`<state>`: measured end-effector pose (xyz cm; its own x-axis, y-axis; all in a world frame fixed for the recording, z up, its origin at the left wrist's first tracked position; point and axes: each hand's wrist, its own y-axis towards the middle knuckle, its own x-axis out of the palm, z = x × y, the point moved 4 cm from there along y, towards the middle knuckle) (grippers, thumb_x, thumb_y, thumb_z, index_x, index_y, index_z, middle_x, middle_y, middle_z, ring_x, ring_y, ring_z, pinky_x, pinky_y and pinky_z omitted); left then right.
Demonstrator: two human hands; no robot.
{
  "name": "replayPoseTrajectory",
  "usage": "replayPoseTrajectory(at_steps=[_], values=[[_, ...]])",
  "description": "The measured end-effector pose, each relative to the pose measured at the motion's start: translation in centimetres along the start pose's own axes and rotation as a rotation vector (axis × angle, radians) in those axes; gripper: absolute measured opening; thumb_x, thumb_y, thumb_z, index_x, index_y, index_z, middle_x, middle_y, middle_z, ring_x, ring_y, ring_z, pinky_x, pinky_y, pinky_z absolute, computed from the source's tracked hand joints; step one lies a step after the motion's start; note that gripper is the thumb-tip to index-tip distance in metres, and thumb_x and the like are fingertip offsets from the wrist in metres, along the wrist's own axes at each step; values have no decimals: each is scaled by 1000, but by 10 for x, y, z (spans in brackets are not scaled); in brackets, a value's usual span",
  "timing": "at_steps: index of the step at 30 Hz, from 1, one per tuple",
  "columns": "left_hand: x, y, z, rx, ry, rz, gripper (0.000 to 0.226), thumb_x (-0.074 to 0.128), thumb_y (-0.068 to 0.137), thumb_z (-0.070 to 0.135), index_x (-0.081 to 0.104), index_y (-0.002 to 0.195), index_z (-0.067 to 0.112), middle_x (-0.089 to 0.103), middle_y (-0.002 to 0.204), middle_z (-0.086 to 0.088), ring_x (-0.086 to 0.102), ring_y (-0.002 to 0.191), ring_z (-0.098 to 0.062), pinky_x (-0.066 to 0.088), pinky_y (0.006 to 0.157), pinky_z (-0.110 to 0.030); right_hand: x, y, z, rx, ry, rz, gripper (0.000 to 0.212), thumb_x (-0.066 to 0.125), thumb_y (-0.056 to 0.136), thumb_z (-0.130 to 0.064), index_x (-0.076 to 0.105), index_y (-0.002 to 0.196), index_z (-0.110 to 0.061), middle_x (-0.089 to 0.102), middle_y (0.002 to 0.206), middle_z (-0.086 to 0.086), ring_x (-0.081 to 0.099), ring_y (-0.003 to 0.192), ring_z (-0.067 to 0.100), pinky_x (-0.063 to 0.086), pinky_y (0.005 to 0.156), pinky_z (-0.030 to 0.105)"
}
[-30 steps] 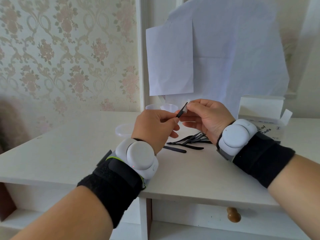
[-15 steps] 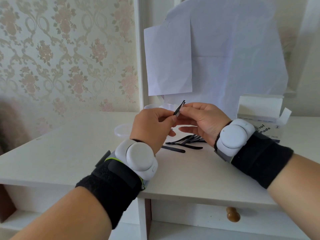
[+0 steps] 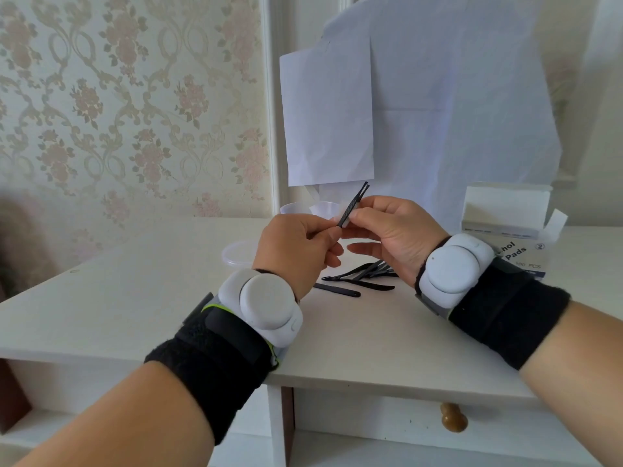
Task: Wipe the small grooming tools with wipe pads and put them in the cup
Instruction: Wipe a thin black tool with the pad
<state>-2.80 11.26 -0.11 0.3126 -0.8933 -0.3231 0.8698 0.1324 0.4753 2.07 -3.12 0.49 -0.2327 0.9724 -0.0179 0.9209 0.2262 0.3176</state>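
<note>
Both hands meet mid-frame above the white table (image 3: 101, 298). Left hand (image 3: 296, 247) pinches the lower end of black tweezers (image 3: 354, 205), tips tilted up-right. Right hand (image 3: 391, 230) pinches a white wipe pad (image 3: 341, 210) around the tweezers' shaft. Clear cup (image 3: 293, 208) sits just behind the hands, its lid (image 3: 236, 254) to the left. Remaining black tools (image 3: 360, 278) lie on the table below the hands. Pad box (image 3: 505, 227) at right.

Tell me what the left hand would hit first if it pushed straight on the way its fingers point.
The left hand points up and to the right, so it would likely meet the right hand first, at the tweezers and pad they share. The cup lies behind; depth is unclear.
</note>
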Motion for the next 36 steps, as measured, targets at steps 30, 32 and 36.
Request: replayPoseTrajectory(at_steps=[30,32,36], values=[[2,-2,3,71,93,9,19,57,94,24,75,87,22,71,66,7,62,53,1,48,60,-17,-1,1,2,52,24,-23,19,64,91,-10,70,105,0,73,92,14,72,88,22,57,69,29],[1,-1,3,72,92,12,19,58,94,25,75,89,22,71,67,8,62,54,1,48,60,-17,-1,1,2,55,8,-41,19,65,91,-10,70,106,-1,73,92,13,72,88,22,57,72,31],[1,-1,3,75,87,23,17,58,94,25,74,89,23,71,66,8,61,53,2,51,62,-19,-1,1,2,34,23,13,17,64,91,-11,71,102,0,75,92,14,73,84,21,57,67,30]])
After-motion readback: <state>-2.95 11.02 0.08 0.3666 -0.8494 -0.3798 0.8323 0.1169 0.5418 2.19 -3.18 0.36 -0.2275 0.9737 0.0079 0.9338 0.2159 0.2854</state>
